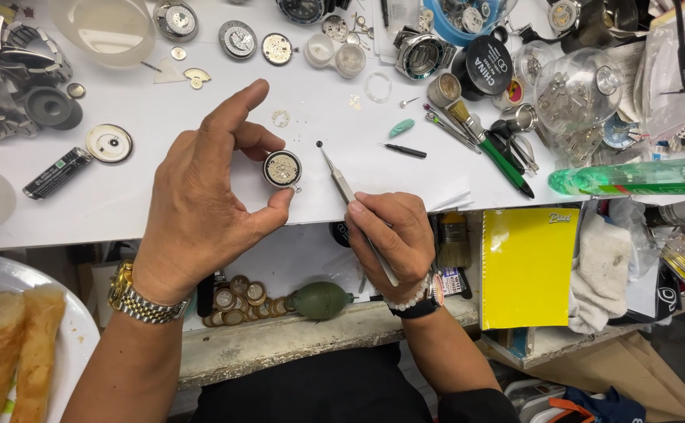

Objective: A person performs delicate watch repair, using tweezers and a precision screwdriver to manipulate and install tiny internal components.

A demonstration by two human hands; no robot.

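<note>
In the middle of the frame, the left hand [201, 200] holds a small round watch movement [282, 169] between the thumb and a bent finger. The first finger sticks up and is free. The movement sits just above the white table [162, 110], and its open side faces up, so the little metal parts inside show.

The right hand [389, 235] is closed around a thin metal tool [342, 188], held like a pencil. The tool has a tiny black ball at its tip. The tip points up and to the left and is near the movement, but it does not touch it.

I think the work is in the middle. The movement is out of its case and open, and the tool is ready but not on it yet. Small loose bits, like a little toothed ring [281, 118], lie on the table just above the hand, so some parts seem to be out.

More watch parts and round dials lie across the top of the frame. A green brush [499, 157] is at the right, a yellow notebook [526, 266] is lower right, and a plate with bread [14, 345] is at the lower left
</note>
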